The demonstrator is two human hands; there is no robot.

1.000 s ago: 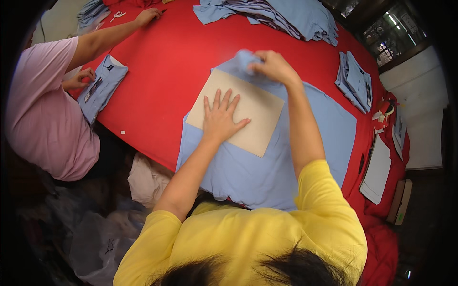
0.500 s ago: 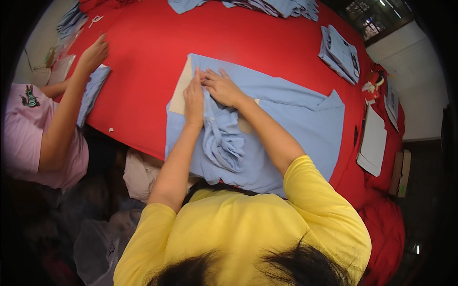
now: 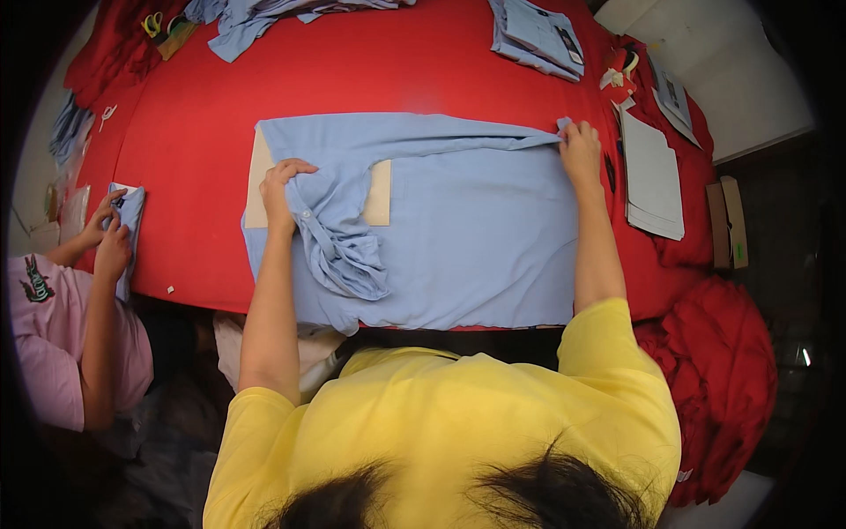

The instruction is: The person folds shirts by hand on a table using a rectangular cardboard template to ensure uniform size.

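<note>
A light blue shirt (image 3: pixel 476 225) lies spread on the red-covered table in front of me, with a beige card (image 3: pixel 379 196) partly showing between its folds. One sleeve (image 3: pixel 339 251) is folded over and bunched toward the near edge, its cuff button visible. My left hand (image 3: pixel 282 189) grips the shirt fabric at the left end, fingers bent over the fold beside the card. At the far right corner my right hand (image 3: pixel 580 154) pinches the shirt's hem, and the far edge runs in a long fold between my hands.
Folded blue shirts (image 3: pixel 538 40) are stacked at the back right, near white card sheets (image 3: pixel 652 176). More blue garments (image 3: pixel 282 18) lie at the far side. On the left, a co-worker in a pink top (image 3: pixel 75 339) handles a folded blue shirt (image 3: pixel 132 216).
My right hand has moved from beside my left hand to the shirt's far right corner, which it now pinches. The far edge lies straighter, and the co-worker's raised hand has come down.
</note>
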